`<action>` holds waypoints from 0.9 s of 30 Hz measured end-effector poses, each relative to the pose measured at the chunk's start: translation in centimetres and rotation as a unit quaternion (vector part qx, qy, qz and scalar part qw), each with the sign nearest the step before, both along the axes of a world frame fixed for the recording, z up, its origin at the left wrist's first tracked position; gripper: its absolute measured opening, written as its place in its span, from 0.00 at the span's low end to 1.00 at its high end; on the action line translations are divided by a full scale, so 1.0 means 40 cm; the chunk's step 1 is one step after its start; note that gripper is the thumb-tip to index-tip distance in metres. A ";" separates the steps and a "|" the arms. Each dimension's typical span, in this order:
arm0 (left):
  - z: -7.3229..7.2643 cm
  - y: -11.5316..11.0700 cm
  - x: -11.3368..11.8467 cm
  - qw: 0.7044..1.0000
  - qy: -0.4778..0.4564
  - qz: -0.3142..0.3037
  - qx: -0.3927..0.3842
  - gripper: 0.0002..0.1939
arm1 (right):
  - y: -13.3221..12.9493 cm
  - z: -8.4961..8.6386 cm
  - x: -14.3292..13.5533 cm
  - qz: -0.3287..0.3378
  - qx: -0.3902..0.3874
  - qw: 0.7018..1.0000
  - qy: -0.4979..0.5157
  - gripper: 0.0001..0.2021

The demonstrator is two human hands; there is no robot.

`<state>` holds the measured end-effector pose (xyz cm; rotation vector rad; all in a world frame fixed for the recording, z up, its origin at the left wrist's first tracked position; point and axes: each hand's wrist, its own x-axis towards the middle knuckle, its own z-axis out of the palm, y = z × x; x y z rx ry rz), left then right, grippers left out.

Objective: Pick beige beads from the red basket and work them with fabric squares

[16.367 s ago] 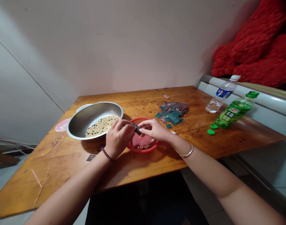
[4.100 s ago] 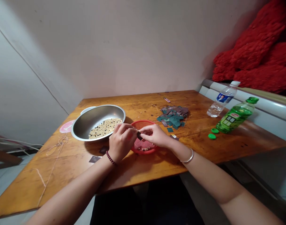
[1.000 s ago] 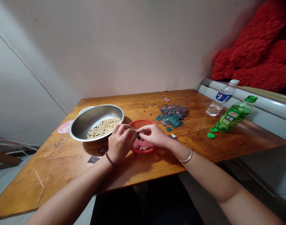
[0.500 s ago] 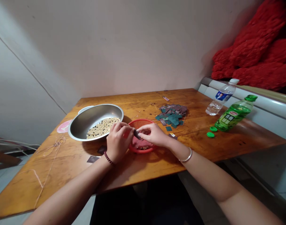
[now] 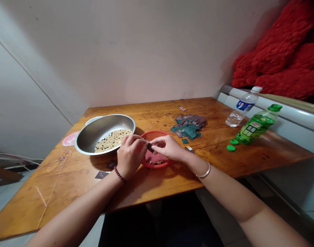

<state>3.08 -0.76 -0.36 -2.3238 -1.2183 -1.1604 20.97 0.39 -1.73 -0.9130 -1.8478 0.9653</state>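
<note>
Over a red plastic basket [image 5: 155, 166], my two hands meet with their fingertips together. My right hand [image 5: 167, 147] pinches a small dark square of sheet, sandpaper-like [image 5: 150, 148], between thumb and fingers. My left hand [image 5: 130, 151] is closed, its fingertips at the other edge of that square; whatever else it grips is hidden behind the fingers. A few small round beads [image 5: 159, 162] lie on the pinkish bottom of the basket. To the left, a steel bowl [image 5: 88, 133] leans tilted, with many pale and some black beads [image 5: 113, 140] inside.
Dark and green squares [image 5: 189, 125] are heaped beyond the basket, with loose ones [image 5: 101, 175] by my left wrist. A water bottle [image 5: 240, 108], a green drink bottle [image 5: 257, 125] and two green caps [image 5: 231, 148] stand right. Thread [image 5: 50, 192] trails across the table [image 5: 77, 202] at left.
The dark square has turned slightly between my fingertips and shows more of its flat face. Both hands stay in nearly the same place over the basket.
</note>
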 end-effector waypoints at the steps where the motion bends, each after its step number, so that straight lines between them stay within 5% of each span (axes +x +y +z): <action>1: 0.000 0.000 0.000 1.000 -0.004 0.003 0.004 0.04 | 0.000 0.000 0.000 -0.003 -0.001 1.000 -0.002 0.12; 27: -0.007 0.001 -0.003 1.000 0.003 -0.007 -0.002 0.03 | -0.004 0.006 -0.001 -0.005 -0.013 1.000 0.000 0.11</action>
